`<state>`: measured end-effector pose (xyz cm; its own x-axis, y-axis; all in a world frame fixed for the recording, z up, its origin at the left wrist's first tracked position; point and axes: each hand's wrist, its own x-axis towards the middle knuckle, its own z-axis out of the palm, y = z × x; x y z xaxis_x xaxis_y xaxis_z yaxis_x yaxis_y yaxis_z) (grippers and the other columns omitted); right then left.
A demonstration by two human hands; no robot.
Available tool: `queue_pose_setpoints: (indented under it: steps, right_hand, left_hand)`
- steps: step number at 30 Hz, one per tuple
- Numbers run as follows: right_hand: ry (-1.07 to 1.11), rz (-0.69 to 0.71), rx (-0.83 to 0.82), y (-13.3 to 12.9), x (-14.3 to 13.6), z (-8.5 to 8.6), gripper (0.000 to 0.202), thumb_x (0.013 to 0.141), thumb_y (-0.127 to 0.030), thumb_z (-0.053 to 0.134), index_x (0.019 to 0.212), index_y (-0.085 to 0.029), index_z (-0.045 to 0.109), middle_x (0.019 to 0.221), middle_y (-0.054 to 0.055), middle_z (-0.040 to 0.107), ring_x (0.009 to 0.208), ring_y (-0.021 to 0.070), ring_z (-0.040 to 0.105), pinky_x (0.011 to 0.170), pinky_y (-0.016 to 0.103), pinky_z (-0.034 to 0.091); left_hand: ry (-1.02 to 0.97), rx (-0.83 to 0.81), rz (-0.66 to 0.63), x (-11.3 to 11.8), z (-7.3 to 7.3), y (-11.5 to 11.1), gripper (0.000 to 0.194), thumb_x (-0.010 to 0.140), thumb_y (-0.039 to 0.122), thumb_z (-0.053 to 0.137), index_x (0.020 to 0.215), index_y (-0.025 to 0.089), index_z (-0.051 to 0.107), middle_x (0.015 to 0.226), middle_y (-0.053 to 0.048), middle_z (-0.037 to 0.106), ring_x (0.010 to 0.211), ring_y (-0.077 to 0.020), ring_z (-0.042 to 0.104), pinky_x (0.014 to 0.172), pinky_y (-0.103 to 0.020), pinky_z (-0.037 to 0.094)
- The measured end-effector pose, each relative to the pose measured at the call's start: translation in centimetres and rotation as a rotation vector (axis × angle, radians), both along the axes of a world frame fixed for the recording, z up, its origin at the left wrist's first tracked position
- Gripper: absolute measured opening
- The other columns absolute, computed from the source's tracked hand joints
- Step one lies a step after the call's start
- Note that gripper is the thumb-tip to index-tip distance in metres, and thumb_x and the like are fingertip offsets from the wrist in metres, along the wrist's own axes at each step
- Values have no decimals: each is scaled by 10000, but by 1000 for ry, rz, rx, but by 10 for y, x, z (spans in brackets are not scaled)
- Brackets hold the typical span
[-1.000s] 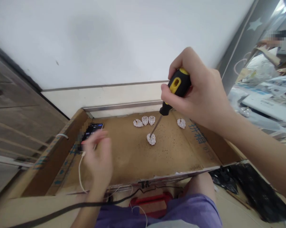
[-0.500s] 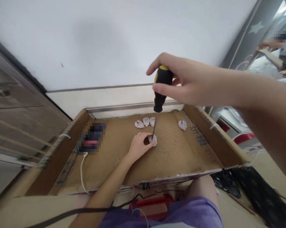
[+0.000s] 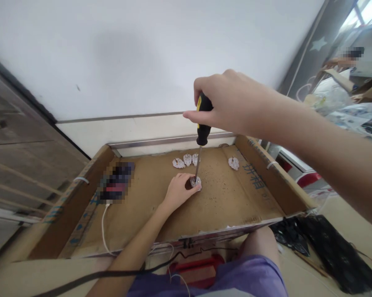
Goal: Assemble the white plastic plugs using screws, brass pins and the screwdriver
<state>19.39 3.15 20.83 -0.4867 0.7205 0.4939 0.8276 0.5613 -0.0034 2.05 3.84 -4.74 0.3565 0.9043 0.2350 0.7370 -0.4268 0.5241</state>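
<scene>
My left hand point(image 3: 180, 189) pinches a small white plug point(image 3: 197, 185) against the cardboard between thumb and fingers. Above it, my right hand point(image 3: 215, 99) is wrapped round the black and yellow handle of a screwdriver point(image 3: 203, 130), thumb pointing left. The shaft runs almost straight down, and its tip meets the top of the held plug; the exact contact is too small to make out. Behind my left hand lie similar plugs, prongs up: one at the left point(image 3: 178, 163), one in the middle point(image 3: 187, 159) and one point(image 3: 195, 159) partly behind the shaft. Another plug point(image 3: 233, 163) lies apart at the right.
A shallow cardboard tray point(image 3: 155, 214) with raised sides forms the work surface, dotted with dark specks. At its left lies a phone point(image 3: 118, 181) with a white cable point(image 3: 103, 227). A white wall point(image 3: 127, 74) rises behind. A black cable point(image 3: 111, 274) crosses below the front edge.
My right hand has turned round the screwdriver handle, its fingers curling in closer. The screwdriver stays on the plug held by my left hand. The whole view has shifted slightly.
</scene>
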Motion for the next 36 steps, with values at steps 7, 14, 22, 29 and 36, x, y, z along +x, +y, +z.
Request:
queue_pose_setpoints:
  steps: [7, 14, 22, 29, 36]
  right_hand:
    - [-73, 99, -252, 4, 4, 6, 383, 773, -427, 567, 1078, -202, 516, 777, -4, 554, 659, 93, 518, 630, 229, 400]
    - [-107, -101, -64, -3, -2, 2, 442, 769, -551, 545, 972, -158, 559, 732, 32, 539, 738, 170, 551, 664, 282, 412]
    - [-71, -51, -40, -2, -2, -3, 320, 819, -455, 516, 985, -183, 543, 728, 10, 543, 716, 152, 548, 647, 274, 411]
    - [-114, -186, 4, -26, 11, 1, 298, 783, -513, 557, 862, -226, 543, 655, 19, 543, 580, 147, 482, 532, 278, 332]
    - [238, -463, 354, -77, 75, -63, 276, 821, -515, 515, 873, -246, 536, 726, 9, 581, 583, 99, 510, 509, 265, 356]
  left_hand:
    - [16, 0, 21, 3, 0, 1, 294, 743, 415, 612, 961, 220, 596, 974, -9, 664, 930, -221, 555, 816, -351, 421]
    - [13, -20, 38, 3, 3, -3, 288, 747, 406, 606, 965, 219, 591, 978, -13, 658, 929, -221, 553, 807, -353, 416]
    - [19, -8, 35, 3, 1, -2, 293, 751, 418, 600, 966, 219, 595, 962, -12, 659, 907, -219, 558, 799, -352, 421]
    - [12, -6, 41, 3, 1, -2, 301, 743, 407, 616, 983, 227, 595, 978, -2, 660, 915, -214, 556, 810, -353, 424]
    - [6, 11, 26, 1, -1, -2, 294, 755, 392, 614, 999, 229, 601, 1009, -6, 639, 951, -213, 527, 840, -352, 418]
